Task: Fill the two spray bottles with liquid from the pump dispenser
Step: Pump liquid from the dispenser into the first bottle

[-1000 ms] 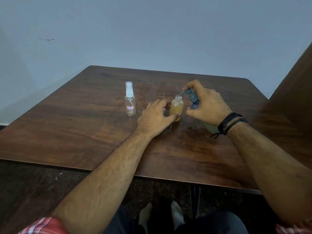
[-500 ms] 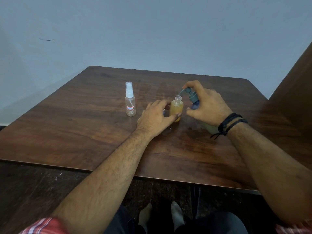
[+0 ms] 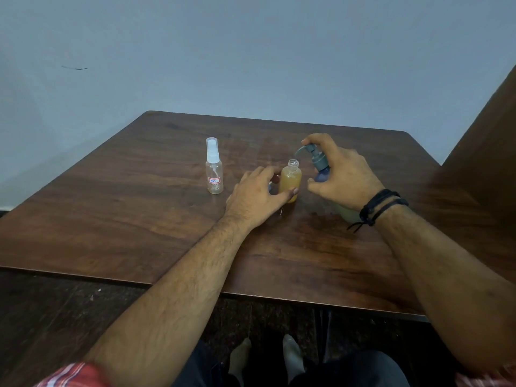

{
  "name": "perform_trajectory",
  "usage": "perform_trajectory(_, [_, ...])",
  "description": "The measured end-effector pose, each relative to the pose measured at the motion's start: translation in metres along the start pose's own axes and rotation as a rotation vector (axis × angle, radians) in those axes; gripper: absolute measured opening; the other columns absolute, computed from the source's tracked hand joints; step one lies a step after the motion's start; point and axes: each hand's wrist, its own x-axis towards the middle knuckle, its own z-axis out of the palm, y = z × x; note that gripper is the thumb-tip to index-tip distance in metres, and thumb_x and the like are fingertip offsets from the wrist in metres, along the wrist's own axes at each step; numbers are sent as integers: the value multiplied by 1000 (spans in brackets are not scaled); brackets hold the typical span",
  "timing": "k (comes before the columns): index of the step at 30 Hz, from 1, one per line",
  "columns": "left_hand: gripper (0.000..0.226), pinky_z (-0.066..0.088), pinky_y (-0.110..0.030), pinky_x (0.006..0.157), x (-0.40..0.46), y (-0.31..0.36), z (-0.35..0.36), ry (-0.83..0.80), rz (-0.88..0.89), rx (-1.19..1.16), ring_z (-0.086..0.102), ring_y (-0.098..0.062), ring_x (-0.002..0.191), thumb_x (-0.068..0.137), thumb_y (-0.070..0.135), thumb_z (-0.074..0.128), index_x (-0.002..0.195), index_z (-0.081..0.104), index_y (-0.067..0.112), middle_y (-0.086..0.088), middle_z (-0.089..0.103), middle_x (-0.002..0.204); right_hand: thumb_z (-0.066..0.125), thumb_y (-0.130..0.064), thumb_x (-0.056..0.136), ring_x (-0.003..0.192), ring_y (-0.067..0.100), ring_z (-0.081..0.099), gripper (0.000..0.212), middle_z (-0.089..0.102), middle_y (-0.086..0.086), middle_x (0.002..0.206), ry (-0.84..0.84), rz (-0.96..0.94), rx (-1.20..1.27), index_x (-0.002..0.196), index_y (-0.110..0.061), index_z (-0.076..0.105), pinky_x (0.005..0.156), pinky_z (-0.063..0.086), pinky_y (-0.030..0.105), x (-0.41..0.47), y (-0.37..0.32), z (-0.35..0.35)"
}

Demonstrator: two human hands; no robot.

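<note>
Fingers point(image 3: 290, 192) of left hand point(image 3: 257, 196) curl round uncapped amber-filled spray bottle point(image 3: 291, 181) mid-counter point(image 3: 139, 213), right hand point(image 3: 343, 174) grips tilted pump dispenser point(image 3: 318, 160) w/ nozzle over its neck; capped clear bottle point(image 3: 214, 174) stands left.

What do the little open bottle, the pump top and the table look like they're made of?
Open bottle: likely clear glossy plastic, since the amber liquid shows through.
Pump top: opaque grey-green plastic with a matte look.
Table: dark wood or wood-look laminate with visible grain and a soft sheen; which one is unclear.
</note>
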Motion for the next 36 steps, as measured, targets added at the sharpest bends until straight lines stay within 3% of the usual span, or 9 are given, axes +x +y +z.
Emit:
perform_trajectory(8, [59,46,-50,101,0,-1,0,6,2,-17,50,-17,121,87,62,66,134,57,28,9,58,123,71,-17,77,65,9,53,53,54,-10,76,-17,12,0,121,-27,45,58,37,24,1,-1,1])
perform_trajectory(15, [60,46,-50,102,-1,0,0,3,-1,-13,49,-17,123,87,63,65,136,55,28,8,59,127,70,-20,78,63,1,48,65,47,-19,74,-12,-12,-20,135,-30,42,67,37,25,-1,-3,-1])
perform_trajectory(21, [61,47,-50,101,0,-1,0,-2,-2,-8,50,-17,121,87,64,64,135,56,27,9,59,124,72,-21,77,67,9,54,53,55,-11,78,-25,5,2,122,-28,44,68,40,29,1,-2,1])
perform_trajectory(24, [61,47,-49,101,0,-1,0,7,-2,-5,50,-18,121,87,64,64,134,56,27,8,59,123,71,-22,79,71,14,57,56,52,-17,80,-8,1,-3,127,-29,43,73,44,31,0,-3,-1])
perform_trajectory(30, [60,47,-49,101,0,-1,1,0,-4,-6,49,-16,121,88,64,64,135,56,28,12,56,119,71,-22,78,65,4,49,69,46,-21,77,-18,-20,-24,138,-33,40,76,41,30,-1,-4,0])
perform_trajectory(36, [59,47,-50,100,1,-2,1,-1,-1,-10,50,-16,120,87,65,64,133,57,29,12,56,118,72,-19,77,64,6,52,57,53,-12,77,-24,-3,-3,125,-30,44,62,38,25,1,-1,1])
